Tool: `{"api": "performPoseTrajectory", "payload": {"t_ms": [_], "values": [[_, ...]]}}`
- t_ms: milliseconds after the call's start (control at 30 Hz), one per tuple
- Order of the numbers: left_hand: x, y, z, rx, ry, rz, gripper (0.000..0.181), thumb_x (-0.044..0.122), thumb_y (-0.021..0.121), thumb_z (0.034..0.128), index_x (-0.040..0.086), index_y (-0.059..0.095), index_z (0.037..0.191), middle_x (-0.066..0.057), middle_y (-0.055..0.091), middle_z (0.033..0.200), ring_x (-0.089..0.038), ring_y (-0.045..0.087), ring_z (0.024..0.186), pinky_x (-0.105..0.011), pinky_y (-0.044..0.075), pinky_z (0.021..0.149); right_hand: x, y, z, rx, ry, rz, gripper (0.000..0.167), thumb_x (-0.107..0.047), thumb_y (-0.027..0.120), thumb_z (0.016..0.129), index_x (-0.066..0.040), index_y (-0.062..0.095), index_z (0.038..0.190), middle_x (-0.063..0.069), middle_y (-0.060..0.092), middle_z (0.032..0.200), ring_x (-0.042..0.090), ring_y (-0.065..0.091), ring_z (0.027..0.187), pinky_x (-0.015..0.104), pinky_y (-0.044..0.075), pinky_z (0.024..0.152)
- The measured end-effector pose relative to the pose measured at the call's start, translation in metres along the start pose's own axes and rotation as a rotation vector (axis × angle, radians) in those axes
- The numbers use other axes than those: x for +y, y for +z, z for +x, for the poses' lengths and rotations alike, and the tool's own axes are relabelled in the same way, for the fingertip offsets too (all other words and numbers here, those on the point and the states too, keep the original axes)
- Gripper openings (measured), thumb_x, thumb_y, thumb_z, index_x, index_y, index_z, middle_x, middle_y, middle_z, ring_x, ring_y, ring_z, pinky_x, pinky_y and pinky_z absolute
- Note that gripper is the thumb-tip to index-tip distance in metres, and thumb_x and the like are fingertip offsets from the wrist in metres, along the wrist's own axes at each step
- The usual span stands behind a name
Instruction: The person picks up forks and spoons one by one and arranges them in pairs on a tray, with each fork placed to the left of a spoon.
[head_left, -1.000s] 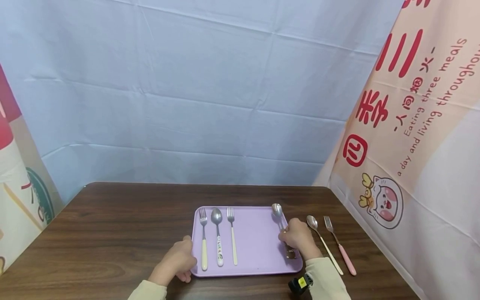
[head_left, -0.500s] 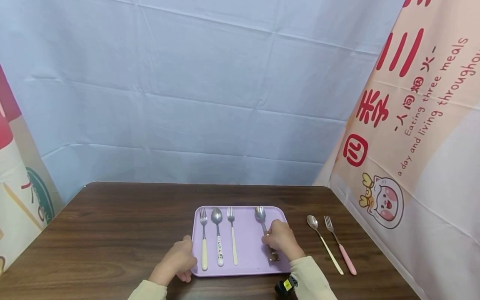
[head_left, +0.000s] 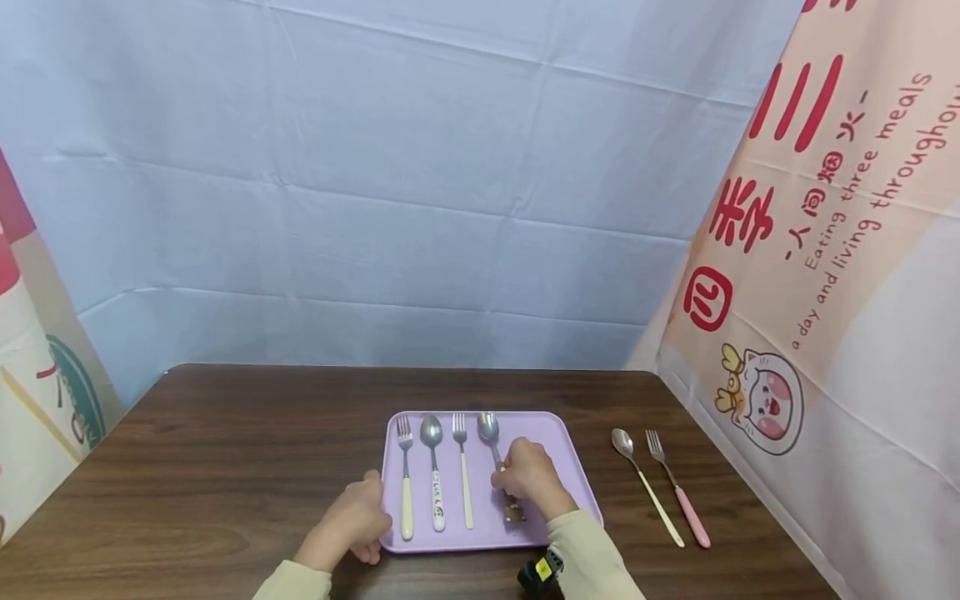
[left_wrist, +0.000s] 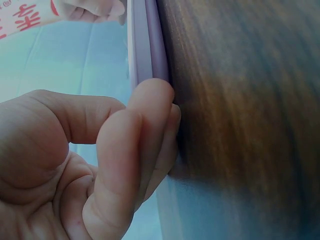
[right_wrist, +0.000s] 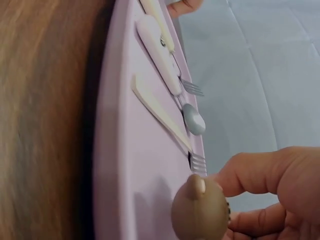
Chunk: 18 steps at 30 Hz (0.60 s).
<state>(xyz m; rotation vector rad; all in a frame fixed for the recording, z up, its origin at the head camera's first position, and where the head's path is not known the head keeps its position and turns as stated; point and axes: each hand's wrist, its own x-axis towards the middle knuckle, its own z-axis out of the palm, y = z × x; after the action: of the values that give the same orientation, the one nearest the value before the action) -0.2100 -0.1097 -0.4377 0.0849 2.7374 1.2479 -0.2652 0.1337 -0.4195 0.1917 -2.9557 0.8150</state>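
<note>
My right hand [head_left: 531, 477] pinches a metal spoon [head_left: 488, 427] whose brown handle ends in a bear shape [right_wrist: 200, 210]. The spoon is over the lilac tray [head_left: 558, 442], bowl toward the far edge; the right wrist view shows its handle end slightly above the surface. To its left lie a slim cream-handled fork [head_left: 467, 492], a spoon with a patterned white handle [head_left: 438, 500] and a thicker cream-handled fork [head_left: 407, 508], side by side. At the tray's left edge my left hand [head_left: 352, 517] grips the rim between thumb and curled fingers.
Right of the tray, a slim cream-handled spoon [head_left: 647, 487] and a pink-handled fork [head_left: 678, 489] lie on the dark wooden table [head_left: 262, 467]. A pale blue cloth [head_left: 405, 208] hangs behind the table, and a printed cloth [head_left: 847, 333] along its right side.
The right hand has carried the bear-handled spoon leftward, from the tray's right edge to just beside the slim fork. The left hand stays on the rim.
</note>
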Motion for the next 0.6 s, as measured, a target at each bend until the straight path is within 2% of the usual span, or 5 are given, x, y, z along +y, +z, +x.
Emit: {"api": "performPoseTrajectory", "payload": {"t_ms": [300,600], "values": [[0.001,-0.001,-0.001,0.003,0.006,-0.007,0.031,-0.011,0.048,0.0713,-0.016,0.038,0.100,-0.012,0.050,0.045,-0.017,0.051,0.030,-0.029,0.048,0.029,-0.001,0.012,0.005,-0.022,0.020,-0.011,0.027,-0.005,0.069,0.064,-0.009,0.046,0.051,0.001,0.048,0.049,0.014,0.047,0.046,0.023,0.040,0.039],[0.001,-0.001,-0.001,0.000,-0.015,0.011,0.037,-0.011,0.048,0.0724,-0.019,0.036,0.106,-0.013,0.051,0.046,-0.017,0.052,0.031,-0.028,0.049,0.030,-0.003,0.014,0.004,-0.026,0.039,0.013,0.026,-0.005,0.070,0.063,-0.008,0.048,0.051,0.002,0.050,0.048,0.015,0.048,0.045,0.024,0.042,0.041]]}}
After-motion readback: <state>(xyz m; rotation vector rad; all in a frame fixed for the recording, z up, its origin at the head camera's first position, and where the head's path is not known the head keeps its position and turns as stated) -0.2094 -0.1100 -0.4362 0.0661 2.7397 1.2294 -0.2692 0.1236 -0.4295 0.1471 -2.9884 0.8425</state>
